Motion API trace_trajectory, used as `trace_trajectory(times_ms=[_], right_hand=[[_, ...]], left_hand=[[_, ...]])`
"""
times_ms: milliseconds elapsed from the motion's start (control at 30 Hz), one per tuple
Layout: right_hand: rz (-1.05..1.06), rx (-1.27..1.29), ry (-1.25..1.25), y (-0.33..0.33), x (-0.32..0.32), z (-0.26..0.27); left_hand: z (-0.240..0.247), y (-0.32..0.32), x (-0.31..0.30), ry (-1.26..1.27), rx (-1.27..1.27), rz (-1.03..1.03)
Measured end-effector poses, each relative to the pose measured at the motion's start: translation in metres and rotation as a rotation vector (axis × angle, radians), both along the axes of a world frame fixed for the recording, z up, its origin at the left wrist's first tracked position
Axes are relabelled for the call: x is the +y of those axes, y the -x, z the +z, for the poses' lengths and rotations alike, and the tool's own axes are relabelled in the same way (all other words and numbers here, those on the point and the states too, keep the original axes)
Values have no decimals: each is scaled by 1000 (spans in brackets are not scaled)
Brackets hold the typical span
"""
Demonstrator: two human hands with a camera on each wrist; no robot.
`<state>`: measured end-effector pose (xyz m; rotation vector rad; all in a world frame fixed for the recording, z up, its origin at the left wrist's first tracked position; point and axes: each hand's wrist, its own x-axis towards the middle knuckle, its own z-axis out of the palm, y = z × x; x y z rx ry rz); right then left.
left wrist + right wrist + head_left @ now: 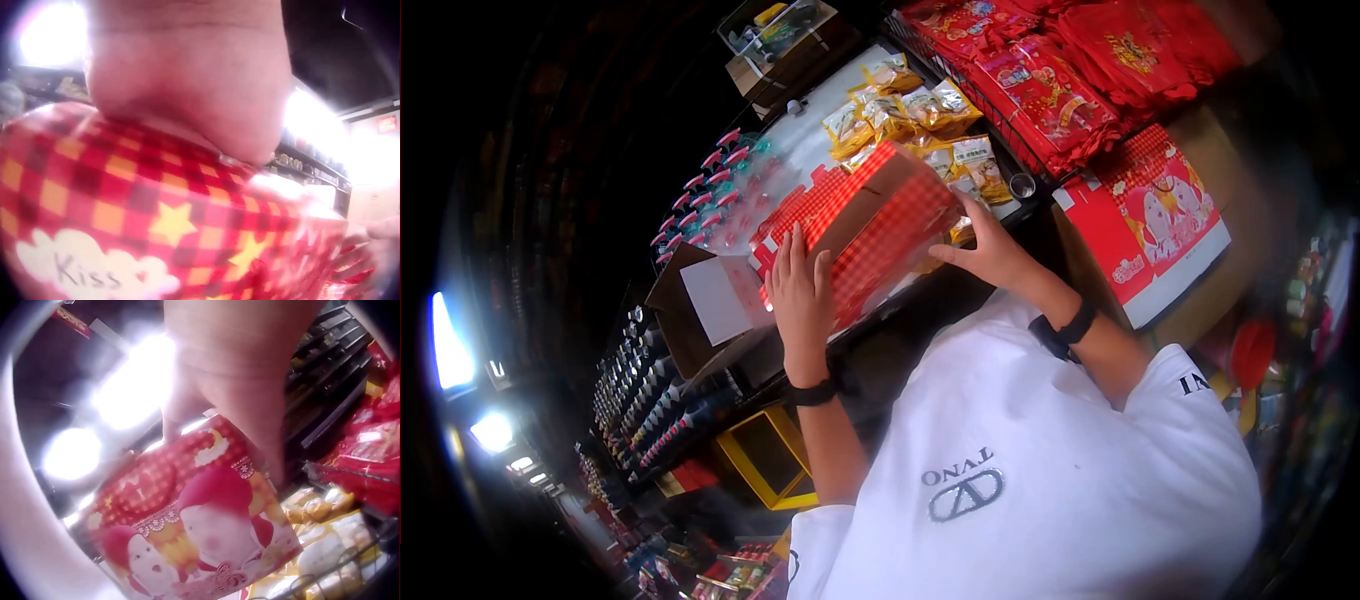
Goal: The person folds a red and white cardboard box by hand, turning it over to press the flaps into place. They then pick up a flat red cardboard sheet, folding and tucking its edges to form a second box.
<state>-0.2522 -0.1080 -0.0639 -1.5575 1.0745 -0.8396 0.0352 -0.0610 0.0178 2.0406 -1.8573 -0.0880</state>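
Observation:
A red gingham gift box [890,230] with its brown cardboard inside showing is held up between both hands. My left hand [800,300] rests on its left end, fingers straight and thumb apart. In the left wrist view, the checked side [125,187] carries yellow stars and a "Kiss" cloud, and the fingers are hidden past the edge. My right hand [995,255] grips the other end, thumb on the near side and fingers farther over. Babies in red hats are printed on that end of the box [212,519] in the right wrist view.
Yellow-and-white snack packets [900,110] lie on the table beyond the box. Left of them stand several pink-topped bottles [710,190]. An open carton [675,300] is at the left. Red bags [1050,90] fill a wire basket, and a flat printed box [1150,230] lies at the right.

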Motion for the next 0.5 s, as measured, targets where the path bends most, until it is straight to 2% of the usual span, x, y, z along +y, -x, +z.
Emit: trace_trajectory(times_ms=[33, 167, 233, 267, 367, 467, 500], right_hand=[[-14, 22, -14, 2, -2, 1], [-9, 33, 66, -2, -4, 3], [1, -17, 31, -6, -6, 6], [5, -43, 14, -10, -6, 6], [-23, -88, 0, -26, 1, 2], [-64, -24, 75, -37, 2, 2], [-68, 7, 76, -38, 1, 4]], left_hand=[[3, -2, 1, 19, 105, -26], [12, -59, 15, -98, 256, -7], [21, -77, 26, -119, 321, -15], [28, -82, 36, -234, 630, 123], [-17, -128, 61, -51, 797, -11], [-54, -143, 70, 90, 1351, 17], [-58, -139, 71, 51, 1441, 25]])
